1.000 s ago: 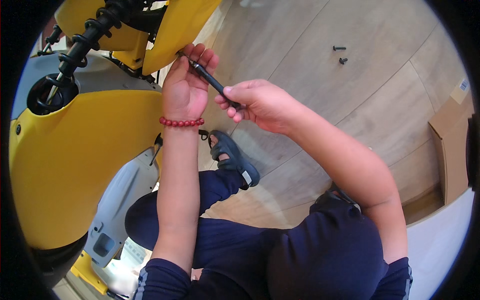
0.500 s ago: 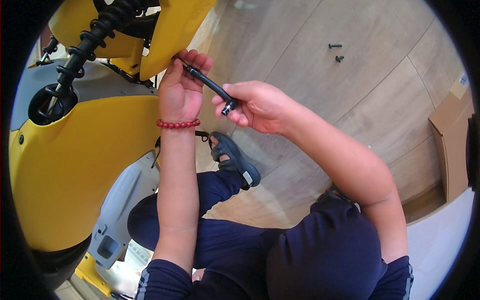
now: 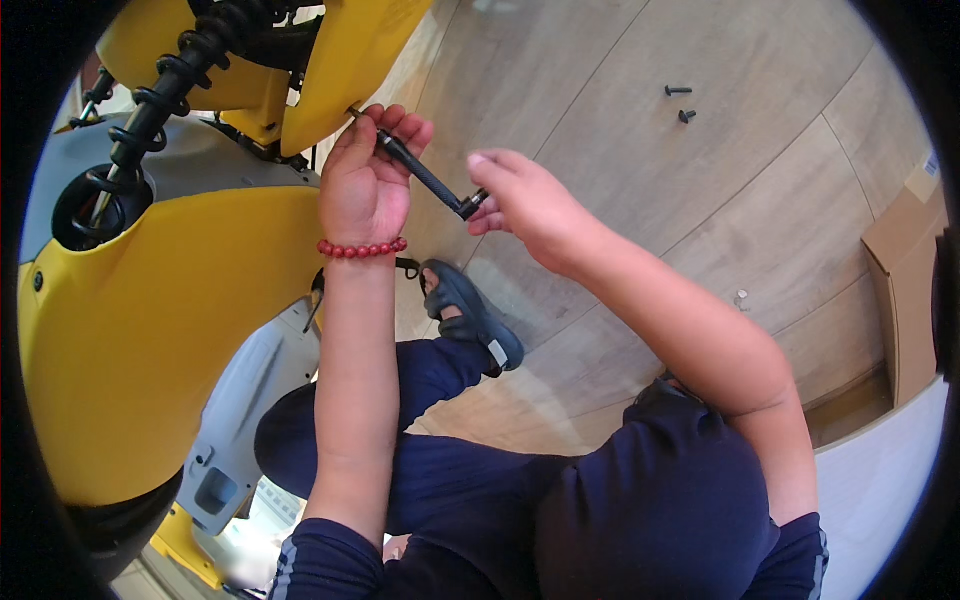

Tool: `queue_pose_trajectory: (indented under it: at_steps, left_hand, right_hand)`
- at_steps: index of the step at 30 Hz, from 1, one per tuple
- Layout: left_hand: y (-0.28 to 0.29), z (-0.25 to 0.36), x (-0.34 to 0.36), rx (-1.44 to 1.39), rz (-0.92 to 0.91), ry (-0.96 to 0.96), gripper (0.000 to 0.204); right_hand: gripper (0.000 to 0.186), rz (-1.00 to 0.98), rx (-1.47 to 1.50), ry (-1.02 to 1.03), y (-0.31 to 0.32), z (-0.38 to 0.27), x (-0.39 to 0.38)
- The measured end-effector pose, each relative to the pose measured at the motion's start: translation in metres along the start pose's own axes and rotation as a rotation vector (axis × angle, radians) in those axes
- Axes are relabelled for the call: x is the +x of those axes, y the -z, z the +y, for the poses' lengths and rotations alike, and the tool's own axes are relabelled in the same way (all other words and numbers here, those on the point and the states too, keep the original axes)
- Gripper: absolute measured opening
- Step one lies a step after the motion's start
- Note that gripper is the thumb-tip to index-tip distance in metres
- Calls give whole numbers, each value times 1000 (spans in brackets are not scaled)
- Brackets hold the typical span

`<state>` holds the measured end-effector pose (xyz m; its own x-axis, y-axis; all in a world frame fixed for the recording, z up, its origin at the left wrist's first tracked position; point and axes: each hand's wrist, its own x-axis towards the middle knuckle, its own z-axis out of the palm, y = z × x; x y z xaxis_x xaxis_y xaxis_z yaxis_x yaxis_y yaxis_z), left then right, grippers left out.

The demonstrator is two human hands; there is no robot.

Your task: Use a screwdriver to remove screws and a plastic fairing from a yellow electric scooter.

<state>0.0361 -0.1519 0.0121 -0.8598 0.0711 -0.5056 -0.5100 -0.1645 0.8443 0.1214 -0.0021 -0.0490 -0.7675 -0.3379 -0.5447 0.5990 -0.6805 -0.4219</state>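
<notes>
A black hand screwdriver (image 3: pixel 425 178) with a knurled handle and a short bent end runs slantwise between my hands. Its thin tip meets the lower edge of a yellow vehicle panel (image 3: pixel 350 70); the fastener there is too hidden to make out. My left hand (image 3: pixel 365 170), palm up with a red bead bracelet at the wrist, is closed around the shaft near that tip. At the other end, my right hand (image 3: pixel 525 205) pinches the short bent end, its fingertips partly hidden behind the hand.
Two black bolts (image 3: pixel 682 103) lie on the wood-look floor, with a small pale piece (image 3: pixel 741 296) farther right. A black coil spring shock absorber (image 3: pixel 150 110) and a larger yellow panel (image 3: pixel 170 340) fill the left. An open cardboard box (image 3: pixel 905 290) stands at right. My sandalled foot (image 3: pixel 470 315) is below.
The screwdriver has turned about its length: its bent end pointed down and left, and now points right. My right hand has shifted right with that end; my left hand has hardly moved.
</notes>
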Motion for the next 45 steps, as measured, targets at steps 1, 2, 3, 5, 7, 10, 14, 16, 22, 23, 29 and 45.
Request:
queue_pose_trajectory:
  at_steps: [1, 2, 3, 5, 7, 10, 14, 16, 22, 23, 29, 45]
  left_hand:
    - [0, 0, 0, -62, -59, -3, 17]
    - [0, 0, -1, -62, -58, -4, 17]
    - [-1, 0, -1, -82, -84, -5, 18]
    - [-3, 1, 0, -103, -116, -9, 18]
    - [-6, 1, -1, -106, -74, 3, 17]
    - [-11, 1, -3, -54, 30, 48, 17]
    - [-20, -4, -2, 111, 181, -16, 20]
    - [-19, -2, 1, 115, 205, -9, 19]
    - [-17, -5, 2, 45, 91, -45, 20]
    - [-16, -5, 3, 43, 90, -44, 20]
    - [-9, -2, -2, 26, 21, 32, 23]
    - [-18, 13, 2, 153, 214, -123, 34]
  right_hand:
    - [42, -4, 281, -250, 3, -1, 1]
    - [45, -241, 366, -415, 14, 0, 4]
    - [45, -240, 363, -412, 17, -2, 3]
    - [38, -566, 589, -548, 20, -10, 2]
    - [37, -483, 498, -460, 15, -7, 6]
    - [38, -255, 50, -231, 5, -14, 10]
    - [46, 113, -780, 532, 7, -12, 5]
    - [45, -2, -384, 288, 8, -7, 8]
    - [40, -389, 429, -428, 19, -16, 2]
    - [39, -479, 429, -387, 20, -12, 4]
    - [34, -223, -166, -28, 16, -8, 18]
    - [25, 147, -623, 521, -1, -6, 3]
